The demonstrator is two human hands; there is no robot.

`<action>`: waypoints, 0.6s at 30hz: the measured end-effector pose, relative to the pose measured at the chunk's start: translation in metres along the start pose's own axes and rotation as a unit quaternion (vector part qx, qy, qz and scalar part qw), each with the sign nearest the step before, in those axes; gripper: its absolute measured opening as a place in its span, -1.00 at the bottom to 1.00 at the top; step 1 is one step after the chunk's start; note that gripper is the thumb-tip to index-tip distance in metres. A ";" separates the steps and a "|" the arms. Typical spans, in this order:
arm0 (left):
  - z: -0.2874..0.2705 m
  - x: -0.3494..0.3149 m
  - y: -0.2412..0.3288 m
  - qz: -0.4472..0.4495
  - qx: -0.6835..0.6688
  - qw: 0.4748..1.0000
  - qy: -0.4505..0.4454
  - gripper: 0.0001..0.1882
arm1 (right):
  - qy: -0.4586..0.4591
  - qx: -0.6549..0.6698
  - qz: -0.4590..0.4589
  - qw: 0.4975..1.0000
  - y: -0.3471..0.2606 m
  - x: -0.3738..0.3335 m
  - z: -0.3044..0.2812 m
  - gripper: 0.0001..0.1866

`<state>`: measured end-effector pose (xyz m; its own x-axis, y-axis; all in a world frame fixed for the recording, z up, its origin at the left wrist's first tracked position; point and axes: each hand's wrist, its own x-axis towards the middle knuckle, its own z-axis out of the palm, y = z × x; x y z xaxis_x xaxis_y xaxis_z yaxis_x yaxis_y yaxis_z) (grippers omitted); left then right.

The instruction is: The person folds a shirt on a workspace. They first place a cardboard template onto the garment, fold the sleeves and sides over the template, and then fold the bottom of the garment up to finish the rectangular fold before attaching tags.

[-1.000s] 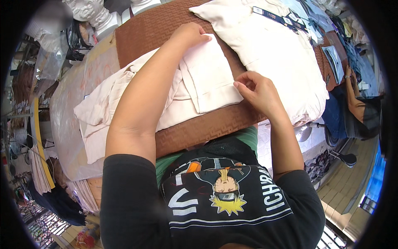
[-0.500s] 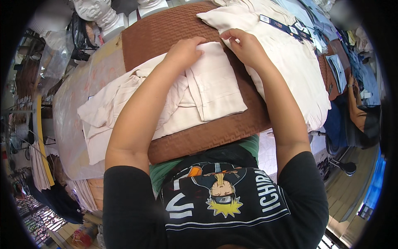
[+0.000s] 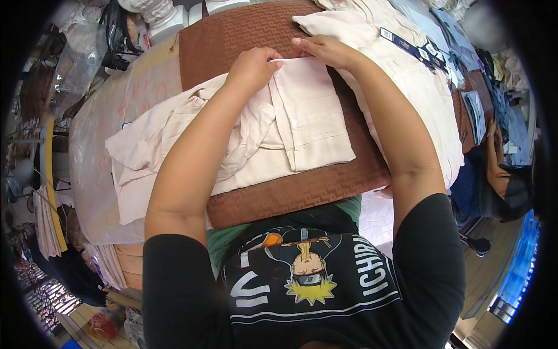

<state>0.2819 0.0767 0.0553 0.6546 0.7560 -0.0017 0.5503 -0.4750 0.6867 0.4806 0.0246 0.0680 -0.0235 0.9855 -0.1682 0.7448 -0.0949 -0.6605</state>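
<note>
A pale cream garment, partly folded, lies across a brown textured cloth in front of me. Its right part is flat and squared, while the left part is loosely bunched. My left hand pinches the garment's far edge between thumb and fingers. Just to its right, my right hand is at the far right corner of the same edge, with fingers stretched toward the left one. Its lower fingertips are partly hidden, so I cannot tell how firmly they touch the cloth.
To the right is a pile of cream garments with a dark label strip on top. Clear plastic sheeting covers the surface on the left. White busts stand at the back. Another person's arm shows at far right.
My right hand has moved left, its fingers now reaching toward my left hand. My left hand has closed on the far edge of the garment. The view has shifted slightly.
</note>
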 end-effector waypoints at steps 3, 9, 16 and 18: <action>0.004 0.004 -0.007 -0.013 0.022 1.000 -0.005 -0.78 | 0.043 -0.128 0.009 0.991 0.003 -0.004 0.001 -0.50; 0.010 0.010 -0.007 -0.025 0.079 0.997 -0.007 -0.79 | 0.104 -0.313 -0.054 0.943 0.019 -0.003 0.009 -0.80; 0.010 0.009 0.011 -0.033 0.229 0.971 0.057 -0.75 | 0.298 -0.223 -0.025 0.928 0.009 -0.036 0.007 -0.80; 0.005 0.003 0.006 -0.003 0.192 0.976 0.105 -0.73 | 0.324 -0.176 -0.034 0.929 0.004 -0.067 0.000 -0.79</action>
<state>0.2901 0.0733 0.0558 0.5516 0.8160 0.1726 0.7342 -0.5733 0.3637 0.4856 -0.0419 0.0764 0.2427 0.8758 0.4172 0.9311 -0.0895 -0.3537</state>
